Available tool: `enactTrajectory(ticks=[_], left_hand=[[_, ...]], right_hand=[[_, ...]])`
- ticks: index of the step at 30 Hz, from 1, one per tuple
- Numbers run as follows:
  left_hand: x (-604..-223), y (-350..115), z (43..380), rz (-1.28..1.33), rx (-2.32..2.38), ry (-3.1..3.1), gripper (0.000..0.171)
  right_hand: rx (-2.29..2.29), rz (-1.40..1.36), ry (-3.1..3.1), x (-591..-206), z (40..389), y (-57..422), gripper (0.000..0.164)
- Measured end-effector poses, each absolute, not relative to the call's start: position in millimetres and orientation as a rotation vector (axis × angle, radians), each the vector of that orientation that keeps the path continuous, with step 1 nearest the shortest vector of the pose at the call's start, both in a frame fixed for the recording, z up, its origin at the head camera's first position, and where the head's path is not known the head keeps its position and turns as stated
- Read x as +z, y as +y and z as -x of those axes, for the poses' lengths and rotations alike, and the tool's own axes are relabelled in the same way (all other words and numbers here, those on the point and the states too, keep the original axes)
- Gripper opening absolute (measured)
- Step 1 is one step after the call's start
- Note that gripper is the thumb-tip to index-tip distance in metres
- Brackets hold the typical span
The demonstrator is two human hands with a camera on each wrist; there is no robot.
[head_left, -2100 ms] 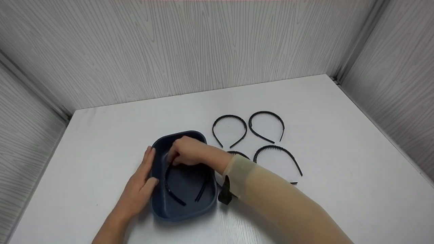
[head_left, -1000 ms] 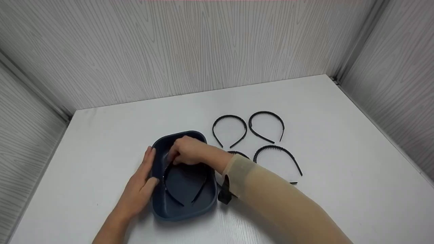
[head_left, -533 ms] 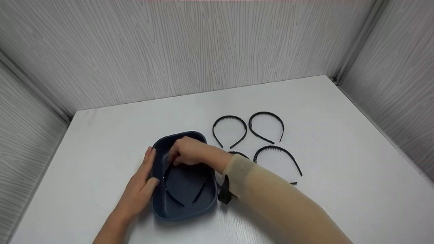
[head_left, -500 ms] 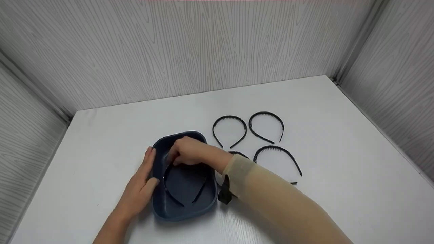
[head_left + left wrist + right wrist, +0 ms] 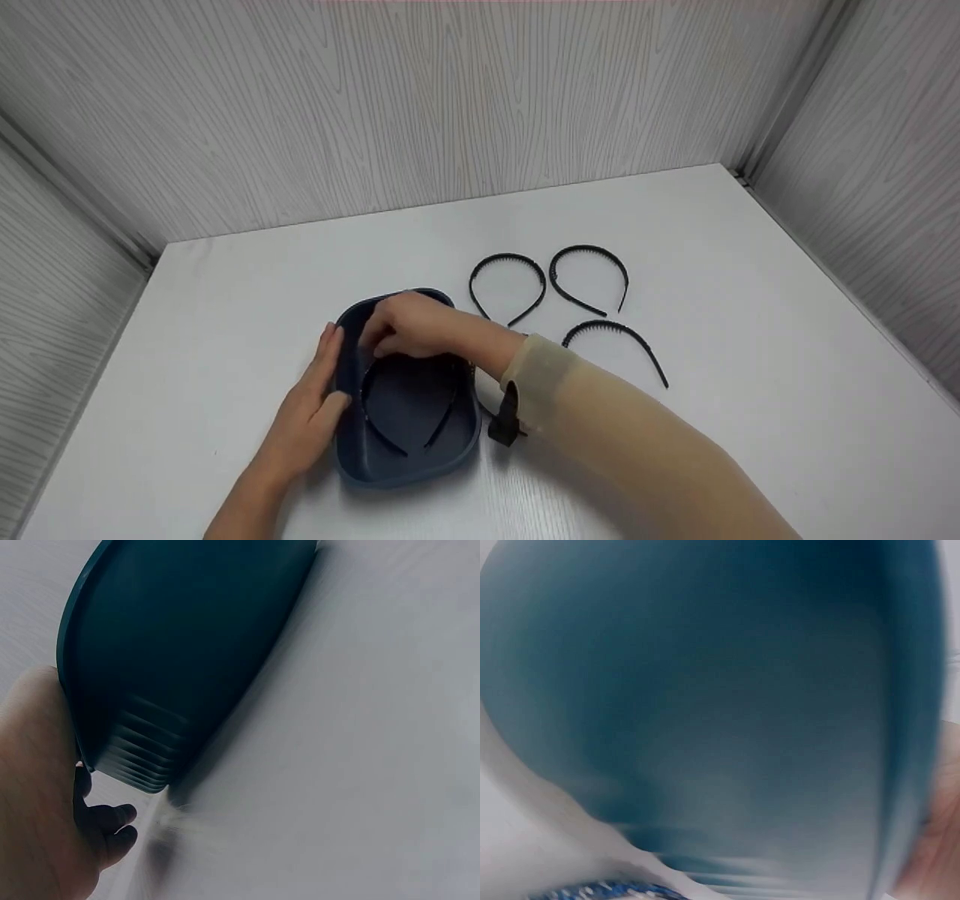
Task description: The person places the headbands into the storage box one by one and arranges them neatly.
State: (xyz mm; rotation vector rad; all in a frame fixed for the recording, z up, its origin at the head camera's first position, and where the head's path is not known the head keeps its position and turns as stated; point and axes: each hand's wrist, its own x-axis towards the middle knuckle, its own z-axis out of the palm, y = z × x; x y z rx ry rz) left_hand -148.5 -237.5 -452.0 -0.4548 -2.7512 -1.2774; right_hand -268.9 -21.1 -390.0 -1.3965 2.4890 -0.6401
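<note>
A dark blue bin [image 5: 409, 480] sits left of centre on a white table [image 5: 712, 300], toward its near edge. Inside lies a black headband [image 5: 364, 401], long axis running far to near, its tips toward the table's near edge. The right hand [image 5: 411, 324] is nearer to it, at the bin's far end over the arch, fingers bent; I cannot tell whether they pinch it. The left hand [image 5: 304, 420] rests along the bin's left rim, fingers straight. Three more headbands [image 5: 589, 247] lie to the right. Only the head view shows me headbands; the wrist views add ribs [image 5: 142, 750] on the bin's outside.
</note>
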Motion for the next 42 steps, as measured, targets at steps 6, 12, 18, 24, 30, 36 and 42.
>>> enactTrajectory(ticks=[6, 12, 18, 24, 30, 36, 42], left_hand=[[-452, -238, 149, 0.453, -1.274, -2.750, 0.082], [-454, -238, 149, 0.460, -1.263, -2.749, 0.081], [-455, -238, 148, 0.456, -1.253, -2.744, 0.081], [-456, -238, 147, 0.453, -1.250, -2.746, 0.081], [-456, -238, 146, 0.441, -1.259, -2.751, 0.081], [-455, -237, 145, 0.445, -1.253, -2.744, 0.081], [-456, -237, 144, 0.449, -1.234, -2.733, 0.080]], right_hand=[[-0.771, 1.429, 2.457, -371, 270, -6, 0.025], [-0.905, 1.419, 2.453, -351, 272, 18, 0.025], [-1.018, 1.367, 2.474, -335, 275, 50, 0.023], [-1.068, 1.293, 2.509, -324, 279, 85, 0.023], [-1.157, 1.214, 2.537, -318, 287, 119, 0.021], [-1.195, 1.086, 2.597, -318, 297, 151, 0.020], [-1.214, 0.939, 2.645, -325, 306, 182, 0.020]])
